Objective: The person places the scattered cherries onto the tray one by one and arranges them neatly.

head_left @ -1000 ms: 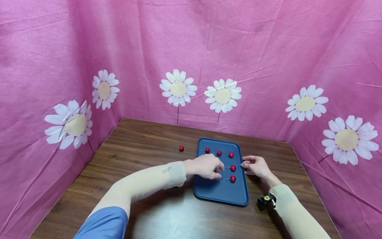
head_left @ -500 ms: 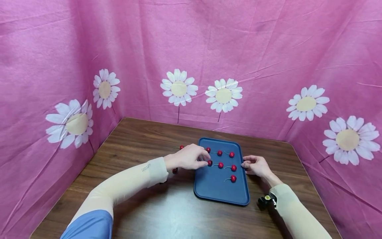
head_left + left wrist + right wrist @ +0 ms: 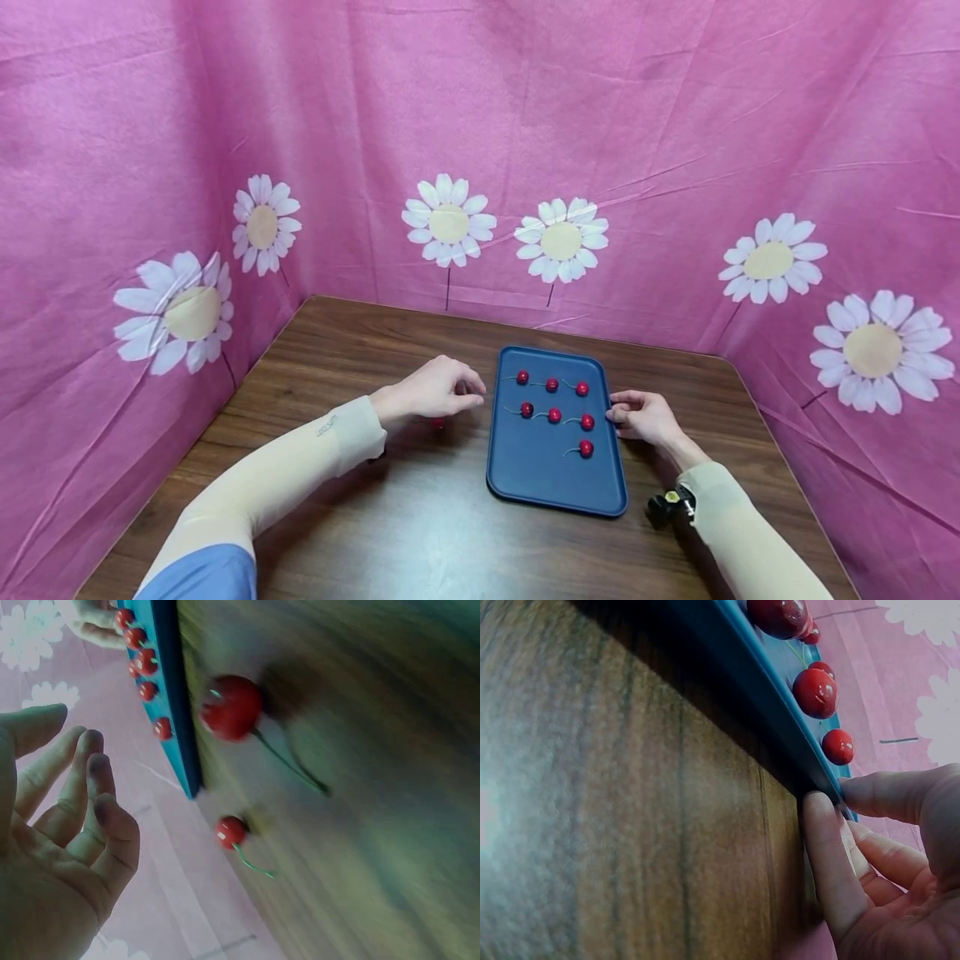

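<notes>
Several red cherries with green stems lie on a blue tray (image 3: 540, 492): three in a back row, three in a middle row, and one cherry (image 3: 586, 449) nearer the front. To the tray's left, my left hand (image 3: 435, 389) hovers over the table, fingers loosely bent and holding nothing. Under it a cherry (image 3: 438, 424) partly shows. The left wrist view reveals two on the wood, a larger-looking cherry (image 3: 232, 707) and a farther cherry (image 3: 231, 832). My right hand (image 3: 647, 417) pinches the tray's right rim, thumb (image 3: 889, 796) over the edge and fingers outside.
The brown wooden table (image 3: 375, 533) carries everything. A pink curtain (image 3: 645, 108) printed with white daisies hangs behind the table and along both sides. A black wrist mount (image 3: 660, 507) sits beneath my right forearm.
My left hand has let go of a cherry at the left of the tray's middle row and moved left off the tray, over the loose cherries. The right hand has stayed at the rim.
</notes>
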`<move>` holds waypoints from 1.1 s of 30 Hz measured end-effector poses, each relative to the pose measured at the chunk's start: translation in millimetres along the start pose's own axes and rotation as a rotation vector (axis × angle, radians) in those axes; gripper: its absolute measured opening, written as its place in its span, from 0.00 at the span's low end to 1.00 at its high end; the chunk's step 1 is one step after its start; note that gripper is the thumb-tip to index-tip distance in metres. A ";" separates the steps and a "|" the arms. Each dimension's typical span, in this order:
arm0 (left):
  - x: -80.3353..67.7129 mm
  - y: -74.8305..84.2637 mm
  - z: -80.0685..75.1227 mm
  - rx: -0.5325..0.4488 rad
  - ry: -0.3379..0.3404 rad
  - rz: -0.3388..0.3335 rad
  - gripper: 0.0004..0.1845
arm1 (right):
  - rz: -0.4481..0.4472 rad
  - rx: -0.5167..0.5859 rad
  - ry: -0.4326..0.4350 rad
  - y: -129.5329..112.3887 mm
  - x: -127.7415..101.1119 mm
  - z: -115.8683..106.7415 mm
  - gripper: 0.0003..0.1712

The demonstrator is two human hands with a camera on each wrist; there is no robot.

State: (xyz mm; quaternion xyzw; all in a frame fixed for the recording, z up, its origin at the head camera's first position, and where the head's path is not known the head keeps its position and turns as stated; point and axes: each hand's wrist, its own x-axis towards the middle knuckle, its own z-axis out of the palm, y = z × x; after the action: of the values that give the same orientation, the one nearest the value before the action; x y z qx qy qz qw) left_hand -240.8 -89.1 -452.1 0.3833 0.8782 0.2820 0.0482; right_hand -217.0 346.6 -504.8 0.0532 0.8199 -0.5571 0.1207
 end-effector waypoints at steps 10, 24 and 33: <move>-28.8 -29.2 -7.1 -0.017 -0.001 -0.054 0.14 | -0.006 0.002 -0.001 -0.6 0.3 0.8 0.30; -54.4 -54.1 -7.6 -0.089 -0.077 -0.141 0.18 | -0.015 -0.010 -0.015 -1.3 -0.8 -2.2 0.31; -54.8 -54.4 -5.0 -0.045 -0.111 -0.137 0.15 | -0.010 0.004 -0.020 0.6 -1.0 -1.6 0.31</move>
State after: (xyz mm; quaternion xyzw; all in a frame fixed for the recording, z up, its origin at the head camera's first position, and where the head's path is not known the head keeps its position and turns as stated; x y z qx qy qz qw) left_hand -239.0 -159.6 -484.0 0.3361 0.8918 0.2762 0.1246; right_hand -216.1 348.4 -504.5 0.0437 0.8178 -0.5598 0.1260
